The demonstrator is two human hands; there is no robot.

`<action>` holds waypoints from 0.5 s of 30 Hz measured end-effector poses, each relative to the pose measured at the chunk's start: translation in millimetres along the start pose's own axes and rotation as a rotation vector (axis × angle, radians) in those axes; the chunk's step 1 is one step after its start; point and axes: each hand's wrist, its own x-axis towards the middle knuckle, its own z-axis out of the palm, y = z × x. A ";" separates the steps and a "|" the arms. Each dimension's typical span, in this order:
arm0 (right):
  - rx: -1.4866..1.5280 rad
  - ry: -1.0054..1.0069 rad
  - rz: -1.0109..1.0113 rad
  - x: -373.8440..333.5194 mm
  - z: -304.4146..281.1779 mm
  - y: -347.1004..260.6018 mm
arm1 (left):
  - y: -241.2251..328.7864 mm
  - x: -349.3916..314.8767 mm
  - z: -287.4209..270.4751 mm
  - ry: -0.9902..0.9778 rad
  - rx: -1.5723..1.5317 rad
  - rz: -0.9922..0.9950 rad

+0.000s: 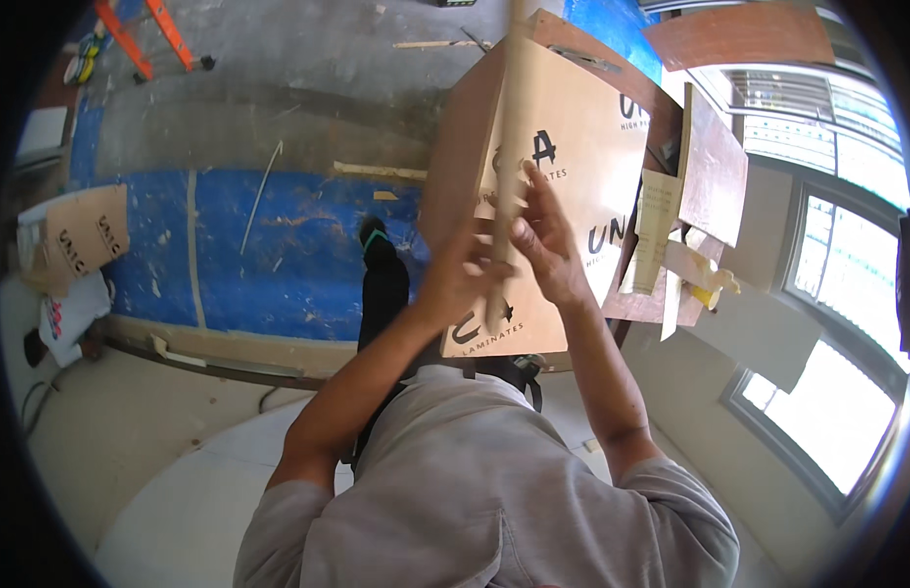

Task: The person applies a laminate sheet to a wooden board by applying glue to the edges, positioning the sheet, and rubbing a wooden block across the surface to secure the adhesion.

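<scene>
A long, narrow wooden strip [514, 108] runs lengthwise in front of me, its far end leaving the top of the view. My left hand [465, 269] has its fingers curled round the strip near the close end. Beside it, my right hand [551, 240] is held with fingers stretched and apart, its thumb against or very near the strip; blur hides whether they touch. Under both hands lies a large tan panel [592, 176] with dark printing, sloping away on its left side.
Blue sheeting [308, 255] covers the floor at left, with loose thin strips on it. An orange ladder [166, 34] stands far left. Brown printed sheets [88, 235] lie at the left edge. Wooden boards [715, 167] and paper scraps [651, 235] are right of the panel, near windows.
</scene>
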 end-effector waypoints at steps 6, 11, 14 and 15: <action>-0.026 0.593 0.197 -43.2 -155.1 53.9 | -29.2 70.1 23.0 0.141 0.791 0.517; -0.073 0.623 0.281 -82.2 -270.8 124.9 | -54.4 144.7 -7.4 0.372 0.740 0.165; -0.180 0.585 0.243 -94.8 -298.6 163.0 | -58.2 151.7 9.4 0.311 0.754 0.153; -0.240 0.560 0.197 -95.1 -302.2 168.2 | -61.8 154.4 11.8 0.326 0.774 0.167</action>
